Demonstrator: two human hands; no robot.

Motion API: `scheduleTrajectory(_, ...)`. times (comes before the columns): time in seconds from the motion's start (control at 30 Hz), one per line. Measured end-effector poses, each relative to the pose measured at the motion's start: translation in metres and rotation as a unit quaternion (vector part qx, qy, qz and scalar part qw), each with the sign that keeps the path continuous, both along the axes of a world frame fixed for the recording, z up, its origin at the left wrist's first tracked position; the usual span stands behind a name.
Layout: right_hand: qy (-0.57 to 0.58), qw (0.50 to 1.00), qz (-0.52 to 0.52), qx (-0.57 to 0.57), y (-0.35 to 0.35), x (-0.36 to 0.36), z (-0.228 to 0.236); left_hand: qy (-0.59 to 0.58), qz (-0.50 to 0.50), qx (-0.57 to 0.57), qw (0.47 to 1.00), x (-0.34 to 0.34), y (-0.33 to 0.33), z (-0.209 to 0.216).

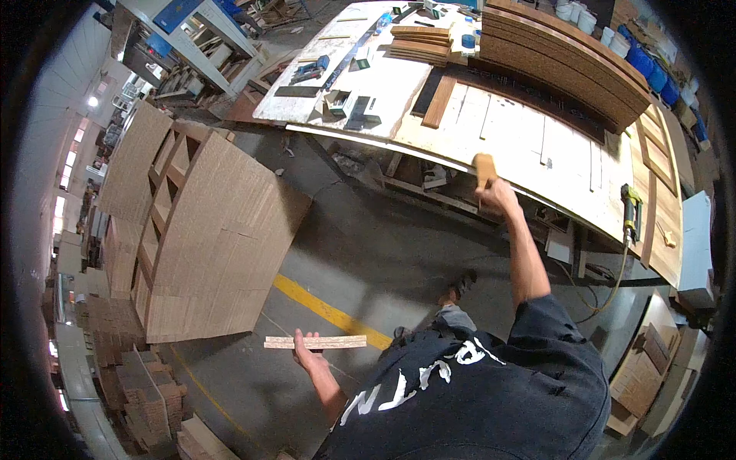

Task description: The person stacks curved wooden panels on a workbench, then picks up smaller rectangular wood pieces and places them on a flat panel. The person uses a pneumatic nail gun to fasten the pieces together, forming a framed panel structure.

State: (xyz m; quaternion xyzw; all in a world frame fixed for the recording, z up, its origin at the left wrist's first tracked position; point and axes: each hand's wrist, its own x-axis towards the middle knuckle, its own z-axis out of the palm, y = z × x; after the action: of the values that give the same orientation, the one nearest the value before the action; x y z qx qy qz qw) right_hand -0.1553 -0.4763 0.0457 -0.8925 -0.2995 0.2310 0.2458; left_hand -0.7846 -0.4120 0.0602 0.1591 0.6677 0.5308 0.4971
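Observation:
My left hand (310,354) is closed around a short, pale strip of wood (345,342) with rough grain, held level above the floor. It may be more than one layer thick. My right hand (500,198) is stretched forward to the near edge of the worktable (460,142). In its fingers is a small brown wooden block (484,169), slightly blurred, tilted upward over the table's edge. Whether the block touches the tabletop, I cannot tell.
Long brown boards (560,65) stand stacked along the table's far side. A nail gun (631,208) with an air hose (611,297) lies at the right. Short planks (420,46) and small boxes (337,102) sit farther back. A large wooden panel frame (222,238) stands left.

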Motion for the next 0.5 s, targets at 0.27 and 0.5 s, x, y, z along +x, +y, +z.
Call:
scheduleTrajectory(0.27,0.229,0.973,0.001,-0.034,-0.117,-0.261,-0.049,0.018,-0.017,-0.003,1.000,-0.077,-0.014,-0.026)
scheduleTrajectory(0.5,0.380,0.923,-0.063,0.020,-0.166,-0.274,-0.049,0.002,-0.003,-0.029,1.000,-0.103,-0.031,-0.036)
